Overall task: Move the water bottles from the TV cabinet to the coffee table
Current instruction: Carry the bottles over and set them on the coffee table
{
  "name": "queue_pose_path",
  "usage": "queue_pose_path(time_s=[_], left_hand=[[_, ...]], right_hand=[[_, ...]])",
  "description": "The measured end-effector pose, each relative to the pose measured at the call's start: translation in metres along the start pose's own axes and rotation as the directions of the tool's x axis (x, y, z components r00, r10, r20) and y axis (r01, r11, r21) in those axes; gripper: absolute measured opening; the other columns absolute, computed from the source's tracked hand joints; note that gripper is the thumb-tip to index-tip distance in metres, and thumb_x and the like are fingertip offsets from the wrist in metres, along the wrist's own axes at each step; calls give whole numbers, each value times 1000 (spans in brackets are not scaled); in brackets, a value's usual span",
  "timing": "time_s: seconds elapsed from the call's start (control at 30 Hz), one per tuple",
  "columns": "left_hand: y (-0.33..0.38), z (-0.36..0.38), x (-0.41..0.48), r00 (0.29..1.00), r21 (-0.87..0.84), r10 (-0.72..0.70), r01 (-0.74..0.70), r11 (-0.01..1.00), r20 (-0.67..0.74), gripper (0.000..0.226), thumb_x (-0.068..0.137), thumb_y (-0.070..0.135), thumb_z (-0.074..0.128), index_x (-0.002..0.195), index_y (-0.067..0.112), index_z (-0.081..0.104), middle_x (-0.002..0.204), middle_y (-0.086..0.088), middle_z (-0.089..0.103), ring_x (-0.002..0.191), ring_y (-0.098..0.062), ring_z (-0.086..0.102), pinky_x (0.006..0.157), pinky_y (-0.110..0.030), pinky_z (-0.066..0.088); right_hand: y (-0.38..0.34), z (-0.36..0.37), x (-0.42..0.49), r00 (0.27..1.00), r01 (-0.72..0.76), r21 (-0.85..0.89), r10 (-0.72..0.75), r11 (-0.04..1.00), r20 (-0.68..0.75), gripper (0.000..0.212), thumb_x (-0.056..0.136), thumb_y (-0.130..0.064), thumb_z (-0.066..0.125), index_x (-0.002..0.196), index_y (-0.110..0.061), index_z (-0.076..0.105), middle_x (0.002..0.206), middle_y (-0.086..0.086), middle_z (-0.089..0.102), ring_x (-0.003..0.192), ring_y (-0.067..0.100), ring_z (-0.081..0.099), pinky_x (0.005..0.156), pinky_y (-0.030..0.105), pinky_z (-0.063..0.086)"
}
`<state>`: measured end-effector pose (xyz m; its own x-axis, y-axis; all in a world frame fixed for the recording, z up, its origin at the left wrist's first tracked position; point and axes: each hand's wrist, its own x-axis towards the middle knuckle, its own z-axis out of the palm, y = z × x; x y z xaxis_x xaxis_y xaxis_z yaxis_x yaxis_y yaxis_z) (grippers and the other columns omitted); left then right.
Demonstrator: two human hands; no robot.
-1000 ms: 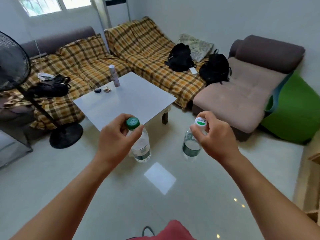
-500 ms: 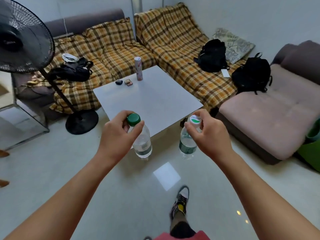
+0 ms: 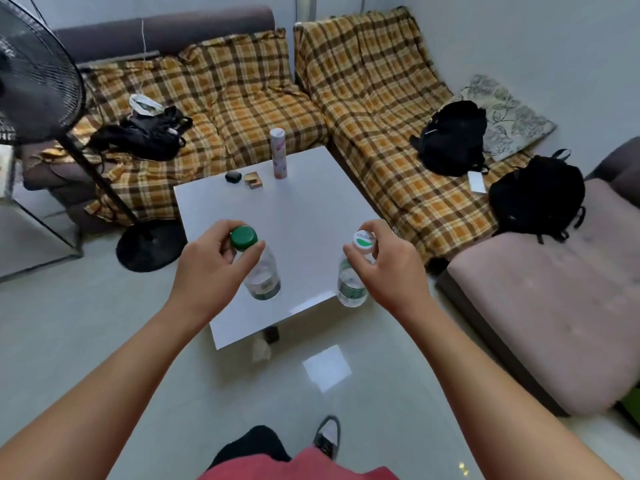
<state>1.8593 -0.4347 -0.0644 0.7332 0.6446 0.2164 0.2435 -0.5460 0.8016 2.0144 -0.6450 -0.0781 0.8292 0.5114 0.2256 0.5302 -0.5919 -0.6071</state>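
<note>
My left hand (image 3: 211, 268) grips a clear water bottle with a green cap (image 3: 263, 275) by its neck, hanging above the near part of the white coffee table (image 3: 301, 216). My right hand (image 3: 388, 268) holds a second clear water bottle with a white cap and green label (image 3: 351, 289) by its neck, over the table's near right edge. Both bottles hang upright in the air. The TV cabinet is out of view.
On the table's far side stand a tall white-pink can (image 3: 278, 154), a small dark case (image 3: 232, 176) and a small box (image 3: 252, 179). A black standing fan (image 3: 38, 81) is left of the table. Plaid sofas with black backpacks (image 3: 450, 136) and a pink couch (image 3: 554, 289) surround it.
I have walked closer to the coffee table. Both hands with their bottles, which hung over the floor before, are now above the table's near part.
</note>
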Motion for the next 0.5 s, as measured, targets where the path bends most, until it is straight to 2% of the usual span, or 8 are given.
queue_pose_path(time_s=[0.17,0.33,0.5], left_hand=[[1,25,59,1000,15,-4,4,1000,-11,22,91,33,74,108,21,65,66,0,51,60,-16,42,61,-32,42],[-11,47,119,1000,32,-26,26,999,-1,22,93,31,73,110,18,65,62,2,46,58,-15,40,60,-30,40],[-38,66,183,998,35,-63,62,997,27,21,92,29,73,108,18,65,62,8,46,57,-13,43,58,-25,39]], right_hand=[[19,8,60,1000,15,-7,-15,1000,24,27,93,-43,64,108,-23,54,90,-1,72,78,23,68,66,40,55],[33,27,120,999,-13,11,12,1000,47,25,94,-43,64,105,-24,53,85,-2,70,74,21,66,66,46,56],[43,58,185,995,-58,12,57,998,78,25,94,-44,65,104,-25,52,84,-4,69,71,19,64,63,44,55]])
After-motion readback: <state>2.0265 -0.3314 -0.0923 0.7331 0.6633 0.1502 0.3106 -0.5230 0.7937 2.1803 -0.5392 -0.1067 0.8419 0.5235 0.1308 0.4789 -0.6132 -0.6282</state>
